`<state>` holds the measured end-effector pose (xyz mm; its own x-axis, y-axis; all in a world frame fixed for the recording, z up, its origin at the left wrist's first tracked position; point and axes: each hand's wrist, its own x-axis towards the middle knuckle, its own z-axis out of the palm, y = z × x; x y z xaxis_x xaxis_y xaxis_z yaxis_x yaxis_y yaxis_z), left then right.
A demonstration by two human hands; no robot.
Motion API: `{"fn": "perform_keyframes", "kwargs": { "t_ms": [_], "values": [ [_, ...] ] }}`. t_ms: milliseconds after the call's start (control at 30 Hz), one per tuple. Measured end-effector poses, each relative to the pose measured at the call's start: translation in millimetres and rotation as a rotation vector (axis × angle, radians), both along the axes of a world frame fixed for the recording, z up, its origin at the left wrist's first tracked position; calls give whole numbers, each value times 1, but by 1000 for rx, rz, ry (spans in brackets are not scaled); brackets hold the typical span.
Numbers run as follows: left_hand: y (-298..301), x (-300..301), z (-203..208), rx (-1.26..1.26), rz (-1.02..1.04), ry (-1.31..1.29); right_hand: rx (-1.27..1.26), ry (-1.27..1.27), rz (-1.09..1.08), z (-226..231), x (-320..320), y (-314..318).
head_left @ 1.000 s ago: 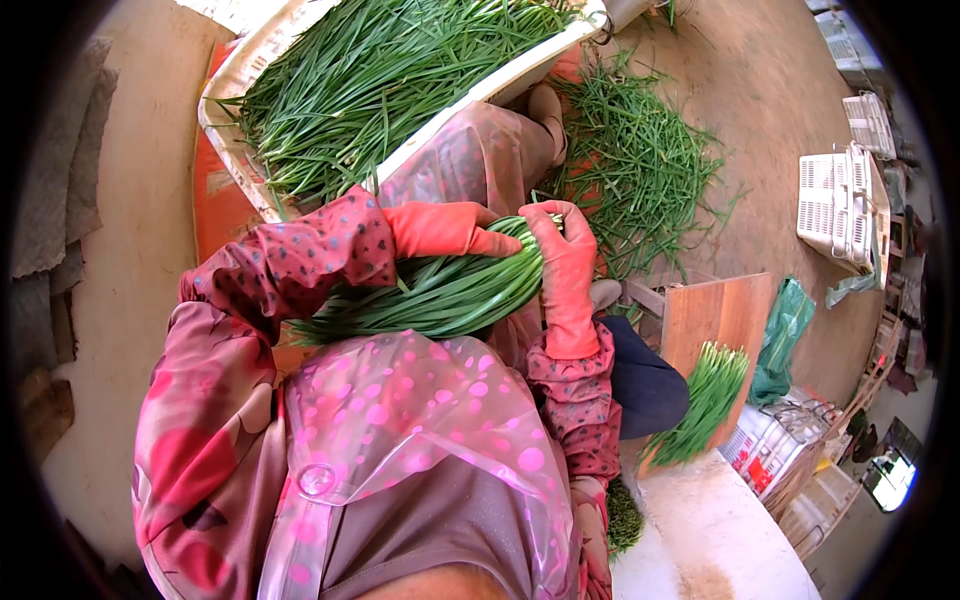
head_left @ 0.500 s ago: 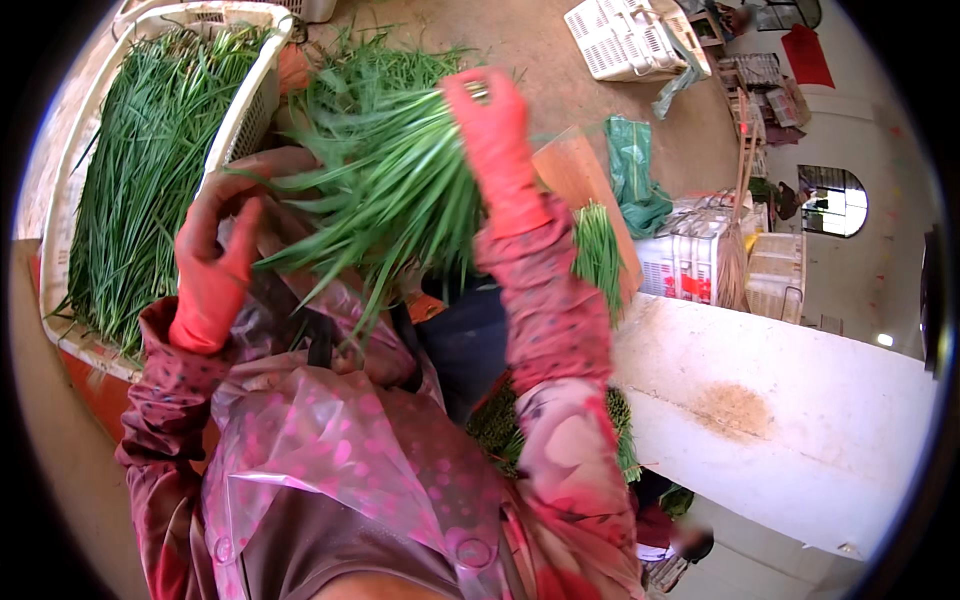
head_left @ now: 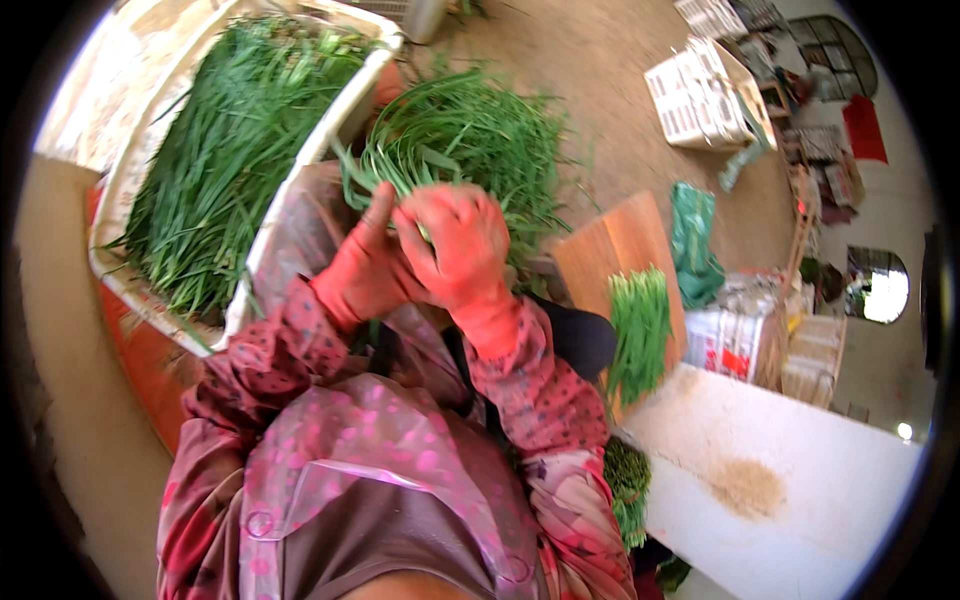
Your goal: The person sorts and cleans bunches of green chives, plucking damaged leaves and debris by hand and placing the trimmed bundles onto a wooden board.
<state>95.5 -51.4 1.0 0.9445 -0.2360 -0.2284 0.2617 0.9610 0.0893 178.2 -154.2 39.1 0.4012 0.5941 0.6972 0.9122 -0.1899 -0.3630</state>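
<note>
In rubber gloves, my two hands meet in front of my apron around a bunch of green chives. My right hand closes over it from above, its fingers curled. My left hand is wrapped round the bunch from below, thumb pointing up; its other fingers are partly hidden behind the right hand. Leaves stick out past the hands on the far left side, while the rest of the bunch is covered. Just beyond, a loose pile of chives lies low down. To the left stands a white plastic crate filled with chives.
A wooden board on the right bears a neat bundle of chives. Near it are a white tabletop and a green sack. More bundled chives sit beside my right elbow. A white basket stands farther off.
My right hand has come down and toward me with the chives, and my left hand has moved in to meet it. The view has shifted, so surroundings appear farther right and lower.
</note>
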Motion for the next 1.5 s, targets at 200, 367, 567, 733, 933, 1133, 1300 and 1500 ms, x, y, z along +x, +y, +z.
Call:
{"fn": "perform_keyframes", "kwargs": {
  "t_ms": [200, 367, 567, 733, 933, 1133, 1300, 1500],
  "values": [
    [-3, -16, -36, -211, -4, -163, -179, 123, 91, -33, -47, -19],
    [8, -25, -42, -83, -88, 15, -140, 267, 233, -33, -64, -19],
    [14, -34, -35, 195, -128, 221, -57, 563, 359, -33, -85, -22],
    [7, -38, -52, 237, 69, 262, -106, 1505, 270, -23, -83, -52],
    [15, -62, -53, 324, -6, 91, -95, 1512, 0, -57, -60, -57],
    [19, -102, -39, 342, -97, 124, 14, 1967, 261, -69, -75, -13],
    [38, -133, -29, 435, 18, 268, -27, 1930, 378, -63, -84, 22],
    [49, -155, -32, 558, -26, 493, -6, 1737, 538, -80, -93, 29]
  ]
}}
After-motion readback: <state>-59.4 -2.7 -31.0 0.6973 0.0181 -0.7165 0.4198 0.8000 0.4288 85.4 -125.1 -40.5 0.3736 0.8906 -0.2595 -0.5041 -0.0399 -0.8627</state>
